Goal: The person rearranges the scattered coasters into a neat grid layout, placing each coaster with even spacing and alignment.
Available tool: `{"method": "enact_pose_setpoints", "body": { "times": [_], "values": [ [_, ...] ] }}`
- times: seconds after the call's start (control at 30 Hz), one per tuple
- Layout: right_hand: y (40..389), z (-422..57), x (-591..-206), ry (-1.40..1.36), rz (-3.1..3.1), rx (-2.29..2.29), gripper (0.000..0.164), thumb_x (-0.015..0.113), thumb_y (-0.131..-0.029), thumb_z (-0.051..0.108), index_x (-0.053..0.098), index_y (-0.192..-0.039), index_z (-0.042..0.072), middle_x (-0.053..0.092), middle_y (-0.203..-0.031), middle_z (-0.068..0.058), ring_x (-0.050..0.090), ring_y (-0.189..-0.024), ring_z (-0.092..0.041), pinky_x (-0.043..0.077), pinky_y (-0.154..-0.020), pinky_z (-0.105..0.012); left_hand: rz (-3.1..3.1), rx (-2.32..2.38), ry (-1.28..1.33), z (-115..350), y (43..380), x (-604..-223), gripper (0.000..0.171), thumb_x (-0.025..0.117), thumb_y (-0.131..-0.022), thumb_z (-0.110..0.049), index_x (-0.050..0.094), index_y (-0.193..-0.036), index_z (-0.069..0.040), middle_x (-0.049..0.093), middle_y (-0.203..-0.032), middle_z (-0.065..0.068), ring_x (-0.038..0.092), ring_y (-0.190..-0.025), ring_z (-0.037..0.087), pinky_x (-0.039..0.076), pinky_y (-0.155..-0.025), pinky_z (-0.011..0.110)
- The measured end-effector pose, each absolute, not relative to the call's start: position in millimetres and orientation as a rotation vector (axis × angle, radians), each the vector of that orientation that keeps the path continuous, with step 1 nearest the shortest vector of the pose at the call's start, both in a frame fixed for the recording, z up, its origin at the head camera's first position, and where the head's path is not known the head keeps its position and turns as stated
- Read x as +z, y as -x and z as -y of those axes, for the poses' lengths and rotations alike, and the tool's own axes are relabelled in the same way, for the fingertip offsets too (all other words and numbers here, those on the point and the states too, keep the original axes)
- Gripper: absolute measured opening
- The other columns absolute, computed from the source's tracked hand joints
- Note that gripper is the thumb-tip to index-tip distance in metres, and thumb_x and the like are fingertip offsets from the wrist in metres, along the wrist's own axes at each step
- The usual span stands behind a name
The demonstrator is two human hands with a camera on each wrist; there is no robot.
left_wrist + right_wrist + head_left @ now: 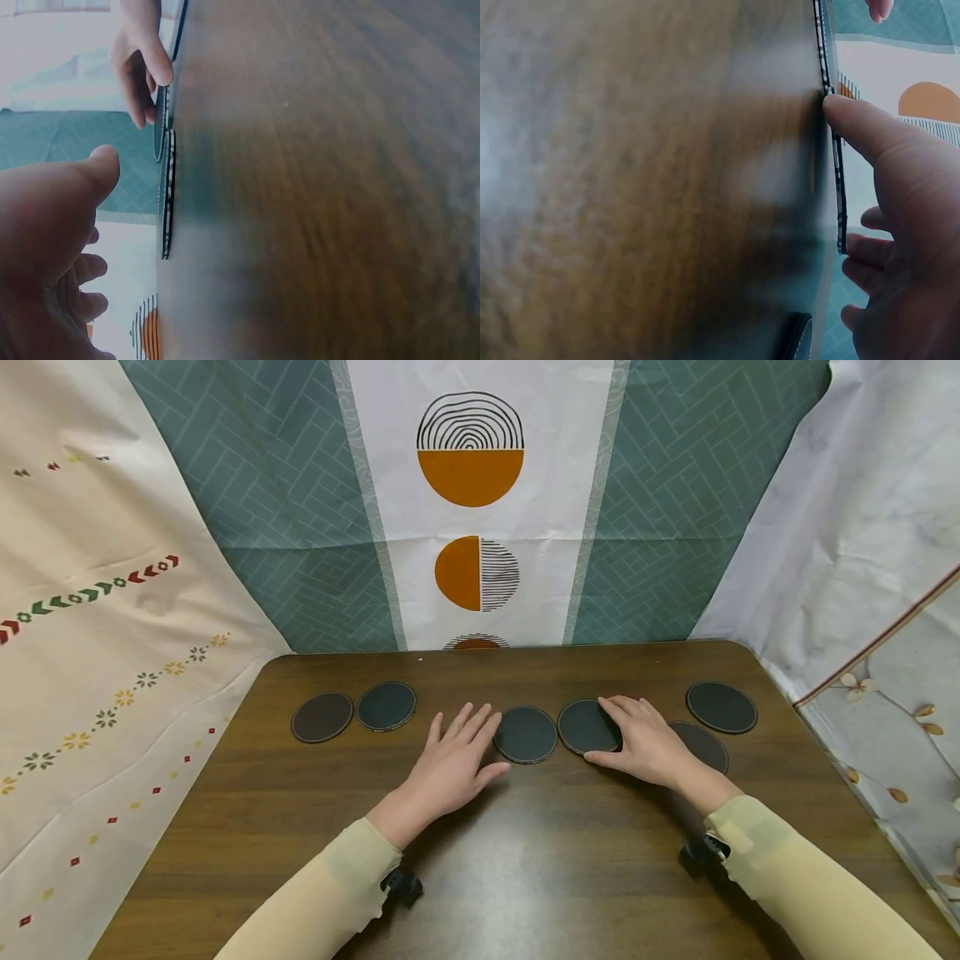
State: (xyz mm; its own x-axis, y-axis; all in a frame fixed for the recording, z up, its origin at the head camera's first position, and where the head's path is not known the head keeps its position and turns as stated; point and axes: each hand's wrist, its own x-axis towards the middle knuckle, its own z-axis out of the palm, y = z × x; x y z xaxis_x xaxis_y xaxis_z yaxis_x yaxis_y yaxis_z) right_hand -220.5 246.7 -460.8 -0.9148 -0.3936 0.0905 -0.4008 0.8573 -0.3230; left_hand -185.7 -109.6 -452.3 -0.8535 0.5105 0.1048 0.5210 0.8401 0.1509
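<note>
black disc (590, 728) was on the table (480, 877) right beside another disc (527, 736), with the right hand (645, 741) gripping its rim, probably cause it was so thin, and the left hand (452, 767) spread wide, holding nothing.

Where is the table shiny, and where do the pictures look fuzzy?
Head view: whitish glare low in the middle of the brown wood-grain table, dark shadow beneath the person's left hand; left wrist view: the table's grain is blurred and smeary; right wrist view: grain blurred too, pale glare at the left edge.
</note>
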Motion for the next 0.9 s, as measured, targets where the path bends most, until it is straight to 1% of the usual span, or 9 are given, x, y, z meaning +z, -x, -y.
{"method": "enact_pose_setpoints", "body": {
  "times": [0.37,0.6,0.9],
  "values": [
    [216.8,-245.6,-464.7,-0.634,3.009,0.534,0.102,0.086,-0.094,0.057,0.044,-0.166,-0.003,0.047,-0.163,-0.030,0.040,-0.154,-0.051,0.018,-0.130,-0.068,2.924,-0.217,0.871,114.1,176.9,-452.0,0.081,0.055,-0.112,-0.062,0.034,-0.175,-0.017,0.030,-0.180,0.008,0.026,-0.167,0.035,0.020,-0.127,0.074],
    [215.1,-246.4,-466.0,-0.646,3.005,0.530,0.102,0.084,-0.095,0.059,0.046,-0.164,-0.004,0.048,-0.162,-0.030,0.042,-0.153,-0.050,0.019,-0.130,-0.068,2.933,-0.243,0.861,118.7,175.2,-455.3,0.081,0.055,-0.111,-0.062,0.035,-0.175,-0.016,0.030,-0.180,0.009,0.024,-0.167,0.034,0.018,-0.128,0.074],
    [214.6,-249.6,-466.5,-0.660,3.024,0.500,0.102,0.083,-0.095,0.060,0.046,-0.165,-0.003,0.047,-0.164,-0.029,0.040,-0.155,-0.048,0.017,-0.130,-0.068,2.930,-0.256,0.855,122.3,174.9,-454.9,0.081,0.056,-0.112,-0.061,0.034,-0.175,-0.016,0.029,-0.181,0.009,0.024,-0.167,0.035,0.017,-0.128,0.074]
  ]
}}
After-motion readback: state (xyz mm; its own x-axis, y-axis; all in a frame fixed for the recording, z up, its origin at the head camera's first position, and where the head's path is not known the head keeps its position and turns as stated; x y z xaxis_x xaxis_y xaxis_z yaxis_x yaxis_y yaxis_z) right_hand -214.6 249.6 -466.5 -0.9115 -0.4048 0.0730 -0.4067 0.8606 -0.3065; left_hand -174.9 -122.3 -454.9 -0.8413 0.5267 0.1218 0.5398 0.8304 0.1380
